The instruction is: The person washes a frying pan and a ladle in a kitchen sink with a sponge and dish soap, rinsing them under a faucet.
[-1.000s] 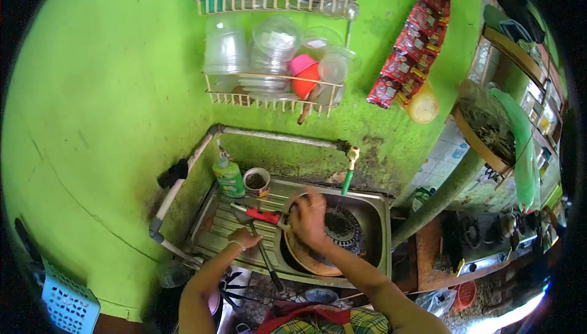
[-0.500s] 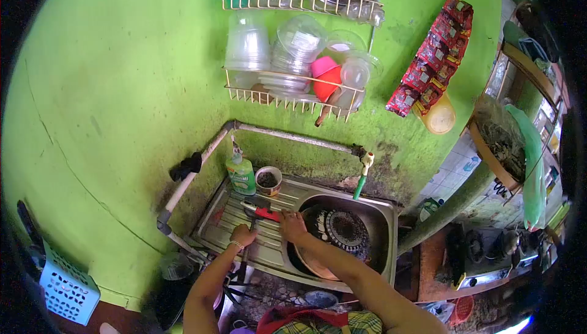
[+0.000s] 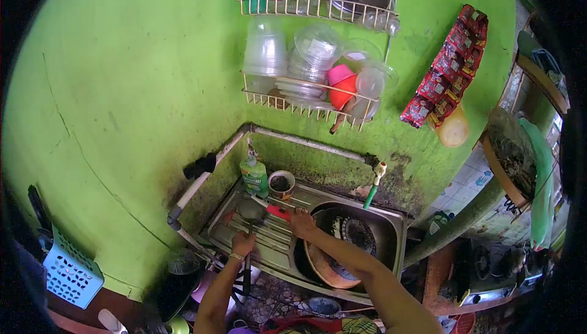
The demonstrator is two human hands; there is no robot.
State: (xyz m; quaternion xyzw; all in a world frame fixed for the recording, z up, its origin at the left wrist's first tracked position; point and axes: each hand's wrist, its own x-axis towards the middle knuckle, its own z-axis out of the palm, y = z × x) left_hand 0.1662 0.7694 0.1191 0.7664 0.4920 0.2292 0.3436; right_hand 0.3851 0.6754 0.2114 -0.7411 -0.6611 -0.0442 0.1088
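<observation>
My left hand (image 3: pixel 243 243) is closed around the long dark handle of a ladle-like utensil (image 3: pixel 251 210), whose rounded dark head lies over the ribbed drainboard. In my right hand (image 3: pixel 302 223) is a red-handled tool (image 3: pixel 279 212), its pale end reaching to the utensil's head. Whether that end is a brush or a blade I cannot make out. The sink basin (image 3: pixel 391 245) beside my right hand holds a brownish round pan or bowl (image 3: pixel 321 265) and a dark round piece with a patterned rim (image 3: pixel 359 235). My right forearm partly covers them.
A green soap pouch (image 3: pixel 254 176) and a small tub with dark contents (image 3: pixel 281 184) stand behind the drainboard. A tap with a green hose end (image 3: pixel 372 194) overhangs the basin. Wall racks (image 3: pixel 306 105) hold plastic containers. A stove (image 3: pixel 483 273) stands right, a blue basket (image 3: pixel 73 273) left.
The utensil's head has turned and now shows its broad round face. My right hand keeps the red-handled tool against it. The whole view has shifted slightly, with things appearing farther right and lower.
</observation>
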